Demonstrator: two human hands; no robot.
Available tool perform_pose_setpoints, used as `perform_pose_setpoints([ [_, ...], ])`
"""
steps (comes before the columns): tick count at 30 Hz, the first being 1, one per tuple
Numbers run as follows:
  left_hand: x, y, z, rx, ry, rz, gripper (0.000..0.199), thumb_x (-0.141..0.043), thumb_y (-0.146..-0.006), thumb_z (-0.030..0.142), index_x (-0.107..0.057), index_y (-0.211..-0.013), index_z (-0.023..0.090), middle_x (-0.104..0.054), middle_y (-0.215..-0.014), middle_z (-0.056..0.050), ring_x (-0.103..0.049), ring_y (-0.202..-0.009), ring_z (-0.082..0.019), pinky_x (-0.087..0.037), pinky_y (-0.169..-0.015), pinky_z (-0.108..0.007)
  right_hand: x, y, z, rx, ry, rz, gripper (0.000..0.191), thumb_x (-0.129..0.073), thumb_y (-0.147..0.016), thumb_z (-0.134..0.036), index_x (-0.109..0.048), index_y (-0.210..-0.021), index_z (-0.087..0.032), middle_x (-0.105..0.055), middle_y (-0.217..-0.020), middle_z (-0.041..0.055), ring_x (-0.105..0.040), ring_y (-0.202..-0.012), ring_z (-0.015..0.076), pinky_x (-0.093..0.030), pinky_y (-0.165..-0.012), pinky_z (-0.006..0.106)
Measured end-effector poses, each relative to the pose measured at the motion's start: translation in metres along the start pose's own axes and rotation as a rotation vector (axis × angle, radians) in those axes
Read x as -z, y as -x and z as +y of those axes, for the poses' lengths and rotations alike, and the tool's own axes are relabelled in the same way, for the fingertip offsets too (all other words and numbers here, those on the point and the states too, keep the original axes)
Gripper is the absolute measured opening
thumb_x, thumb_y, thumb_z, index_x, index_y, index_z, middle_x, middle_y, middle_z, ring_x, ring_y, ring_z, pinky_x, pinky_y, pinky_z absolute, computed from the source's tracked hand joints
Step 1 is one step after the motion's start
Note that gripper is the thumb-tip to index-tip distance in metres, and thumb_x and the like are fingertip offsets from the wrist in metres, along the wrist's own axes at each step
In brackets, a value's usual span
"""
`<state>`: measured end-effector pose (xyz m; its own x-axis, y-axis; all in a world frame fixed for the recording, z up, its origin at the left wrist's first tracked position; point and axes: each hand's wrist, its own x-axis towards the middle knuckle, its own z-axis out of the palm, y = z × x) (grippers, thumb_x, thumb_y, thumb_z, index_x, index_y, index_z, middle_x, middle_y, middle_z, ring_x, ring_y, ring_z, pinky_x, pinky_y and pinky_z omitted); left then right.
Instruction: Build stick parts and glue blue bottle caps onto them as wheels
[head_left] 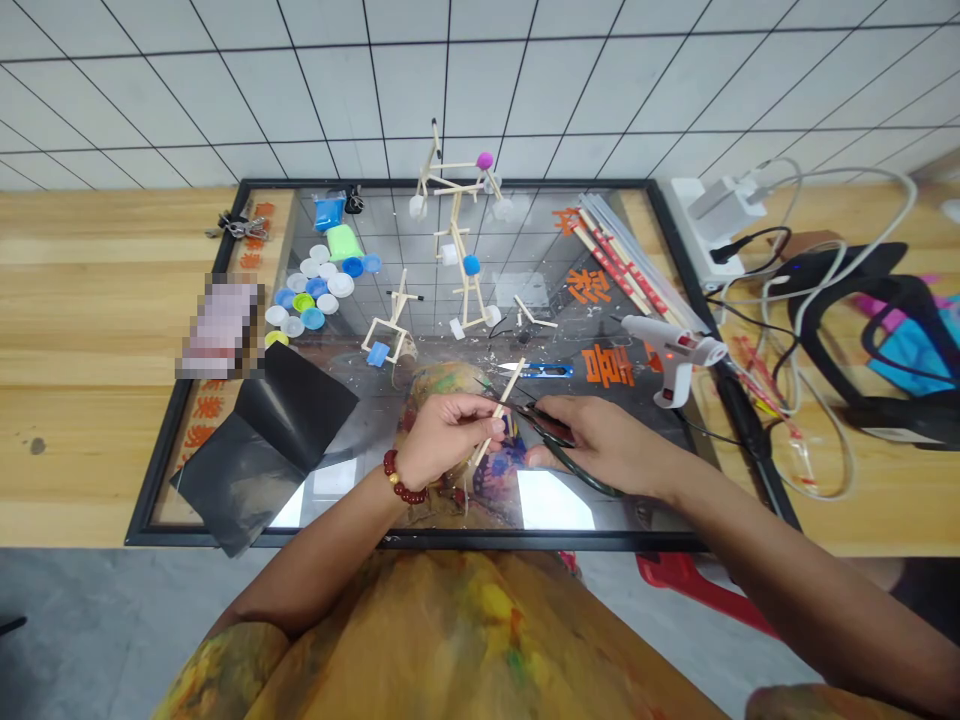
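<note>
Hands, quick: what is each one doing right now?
Left hand: closed, pinching a thin wooden stick.
Right hand: closed on dark-handled scissors, blades at the stick.

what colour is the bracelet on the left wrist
Dark red beads: the bracelet sits just behind the left hand, clearest in the head view.

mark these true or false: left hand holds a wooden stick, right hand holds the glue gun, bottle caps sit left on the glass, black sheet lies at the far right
1. The left hand holds a wooden stick. True.
2. The right hand holds the glue gun. False: it grips dark-handled scissors; the glue gun stands apart on the glass.
3. Bottle caps sit on the left of the glass board. True.
4. The black sheet lies at the far right. False: it lies at the near left corner.
</note>
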<state>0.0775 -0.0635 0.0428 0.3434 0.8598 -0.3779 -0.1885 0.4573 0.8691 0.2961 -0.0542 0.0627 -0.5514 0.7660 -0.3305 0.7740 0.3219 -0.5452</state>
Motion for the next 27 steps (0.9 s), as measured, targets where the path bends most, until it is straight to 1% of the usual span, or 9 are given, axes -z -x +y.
perform_pose_setpoints([
  [2, 0.001, 0.0, -0.002, -0.003, -0.037, 0.009, 0.03, -0.087, -0.062, 0.04, -0.071, -0.058, 0.016, -0.063, -0.055, -0.001, -0.055, -0.051, -0.01, -0.05, -0.057, -0.024, -0.001, 0.001, -0.004, -0.034, 0.081, 0.005, 0.051, -0.046, -0.09, -0.07, -0.051, -0.073, -0.022, -0.06, -0.067, 0.0027, -0.051, -0.057, 0.0167, -0.03, -0.055, 0.028],
  [4, 0.002, 0.0, -0.005, -0.022, -0.08, 0.019, 0.028, -0.084, -0.066, 0.037, -0.069, -0.056, 0.016, -0.063, -0.055, -0.001, -0.055, -0.052, -0.01, -0.049, -0.058, -0.023, -0.004, 0.002, -0.009, -0.069, 0.167, 0.012, 0.047, -0.048, -0.091, -0.067, -0.051, -0.076, -0.022, -0.062, -0.069, 0.004, -0.054, -0.059, 0.0182, -0.029, -0.056, 0.029],
  [8, 0.002, 0.0, -0.012, -0.037, -0.116, 0.036, 0.022, -0.078, -0.071, 0.033, -0.071, -0.059, 0.016, -0.064, -0.056, -0.001, -0.055, -0.053, -0.01, -0.044, -0.056, -0.023, -0.008, 0.004, -0.019, -0.114, 0.28, 0.022, 0.046, -0.046, -0.092, -0.066, -0.053, -0.082, -0.021, -0.066, -0.076, 0.0077, -0.061, -0.066, 0.0223, -0.029, -0.057, 0.03],
  [11, 0.002, 0.001, -0.014, -0.013, -0.078, 0.033, 0.024, -0.076, -0.072, 0.035, -0.069, -0.058, 0.016, -0.063, -0.056, -0.001, -0.053, -0.05, -0.01, -0.043, -0.055, -0.024, -0.009, 0.006, -0.022, -0.131, 0.292, 0.028, 0.043, -0.048, -0.092, -0.063, -0.053, -0.084, -0.021, -0.068, -0.082, 0.0088, -0.063, -0.07, 0.0233, -0.03, -0.058, 0.03],
  [15, 0.002, 0.001, -0.014, -0.002, -0.118, -0.014, 0.023, -0.074, -0.072, 0.035, -0.069, -0.06, 0.016, -0.062, -0.056, -0.001, -0.053, -0.049, -0.01, -0.041, -0.054, -0.024, -0.009, 0.007, -0.021, -0.136, 0.237, -0.058, 0.03, -0.052, -0.094, -0.049, -0.053, -0.08, -0.022, -0.068, -0.077, 0.0055, -0.062, -0.066, 0.0205, -0.028, -0.058, 0.029],
  [17, 0.002, 0.0, -0.015, -0.003, -0.161, -0.032, 0.024, -0.072, -0.075, 0.034, -0.068, -0.059, 0.016, -0.061, -0.055, -0.001, -0.053, -0.05, -0.01, -0.041, -0.056, -0.024, -0.011, 0.007, -0.021, -0.154, 0.234, -0.057, 0.033, -0.051, -0.094, -0.05, -0.053, -0.077, -0.022, -0.068, -0.073, 0.005, -0.062, -0.064, 0.0198, -0.027, -0.057, 0.028],
  [21, 0.004, -0.001, -0.02, -0.019, -0.18, -0.02, 0.031, -0.068, -0.08, 0.036, -0.065, -0.056, 0.016, -0.058, -0.054, -0.001, -0.05, -0.051, -0.01, -0.039, -0.057, -0.024, -0.017, 0.006, -0.018, -0.19, 0.267, -0.003, 0.044, -0.046, -0.095, -0.058, -0.054, -0.071, -0.022, -0.068, -0.067, 0.0064, -0.061, -0.062, 0.0202, -0.023, -0.057, 0.029],
  [24, 0.003, -0.001, -0.022, -0.042, -0.155, 0.007, 0.03, -0.067, -0.082, 0.04, -0.07, -0.064, 0.015, -0.054, -0.054, 0.001, -0.045, -0.052, -0.009, -0.035, -0.055, -0.024, -0.02, 0.006, -0.015, -0.2, 0.286, -0.004, 0.046, -0.043, -0.096, -0.058, -0.055, -0.07, -0.021, -0.069, -0.068, 0.0078, -0.062, -0.063, 0.0207, -0.023, -0.058, 0.03],
  [27, 0.0, -0.001, -0.026, -0.066, -0.158, 0.041, 0.032, -0.067, -0.083, 0.045, -0.072, -0.073, 0.015, -0.049, -0.054, 0.004, -0.04, -0.052, -0.008, -0.033, -0.055, -0.023, -0.023, 0.008, -0.016, -0.233, 0.27, -0.029, 0.046, -0.04, -0.097, -0.057, -0.056, -0.073, -0.021, -0.07, -0.071, 0.008, -0.064, -0.066, 0.0214, -0.023, -0.058, 0.03],
])
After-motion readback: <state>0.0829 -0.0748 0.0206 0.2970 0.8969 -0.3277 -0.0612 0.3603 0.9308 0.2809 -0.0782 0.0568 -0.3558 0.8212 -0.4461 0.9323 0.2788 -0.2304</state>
